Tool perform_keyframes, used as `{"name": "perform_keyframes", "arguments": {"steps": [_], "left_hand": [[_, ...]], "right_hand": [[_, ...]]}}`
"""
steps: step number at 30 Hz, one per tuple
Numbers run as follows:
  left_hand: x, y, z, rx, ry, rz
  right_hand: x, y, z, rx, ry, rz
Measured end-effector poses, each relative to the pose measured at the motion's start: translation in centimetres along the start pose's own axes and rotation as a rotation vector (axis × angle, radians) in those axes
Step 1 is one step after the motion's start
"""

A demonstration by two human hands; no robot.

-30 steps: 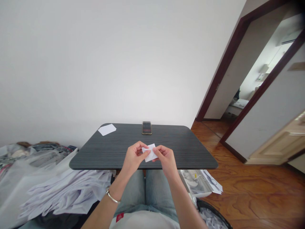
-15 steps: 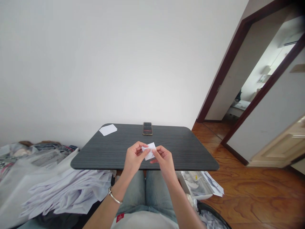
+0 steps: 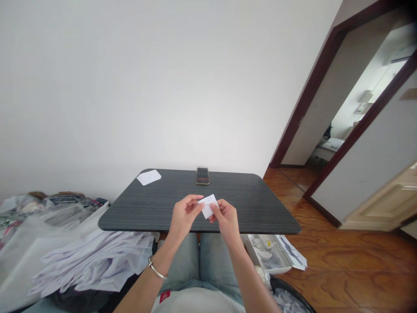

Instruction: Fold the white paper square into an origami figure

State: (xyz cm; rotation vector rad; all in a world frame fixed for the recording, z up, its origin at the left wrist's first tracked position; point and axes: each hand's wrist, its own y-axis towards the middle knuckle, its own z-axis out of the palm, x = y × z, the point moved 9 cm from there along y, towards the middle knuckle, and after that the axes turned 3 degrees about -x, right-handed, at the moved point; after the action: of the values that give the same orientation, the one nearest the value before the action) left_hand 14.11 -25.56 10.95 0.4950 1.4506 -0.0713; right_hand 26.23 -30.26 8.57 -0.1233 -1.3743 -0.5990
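A small white piece of paper [image 3: 209, 206], roughly square, is held up over the front part of the dark table [image 3: 163, 208]. My left hand [image 3: 185, 213] pinches its left edge between thumb and fingers. On the right side, my right hand [image 3: 225, 216] grips the same paper, thumb on top and fingers behind. Several fingertips are hidden behind the paper. White sheets of paper [image 3: 149, 177] lie at the table's back left corner. A phone [image 3: 202, 176] rests near the back edge, beyond my hands.
Folded white cloth [image 3: 94, 261] and other fabrics are piled left of the table. Below the right side stand a white box [image 3: 272, 256] with packaging and a dark-rimmed container [image 3: 286, 289]. A white wall rises behind the table; a doorway is at right.
The small paper has shifted slightly right and shows more of its flat face. My right hand's fingers have closed up behind it. My left hand has barely moved.
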Motion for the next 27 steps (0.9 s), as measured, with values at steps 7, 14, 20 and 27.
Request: {"name": "perform_keyframes", "arguments": {"steps": [7, 14, 20, 27], "left_hand": [[0.14, 0.15, 0.21, 0.132, 0.098, -0.068], [-0.17, 0.21, 0.31, 0.173, 0.112, -0.047], [0.21, 0.23, 0.49, 0.244, 0.068, -0.058], [-0.23, 0.18, 0.69, 0.219, 0.085, -0.055]], "right_hand": [[-0.02, 0.04, -0.07, 0.018, -0.028, -0.008], [0.12, 0.06, -0.12, 0.012, -0.051, -0.010], [-0.10, 0.10, -0.28, 0.005, -0.050, 0.000], [-0.01, 0.00, -0.01, 0.018, -0.024, 0.027]]}}
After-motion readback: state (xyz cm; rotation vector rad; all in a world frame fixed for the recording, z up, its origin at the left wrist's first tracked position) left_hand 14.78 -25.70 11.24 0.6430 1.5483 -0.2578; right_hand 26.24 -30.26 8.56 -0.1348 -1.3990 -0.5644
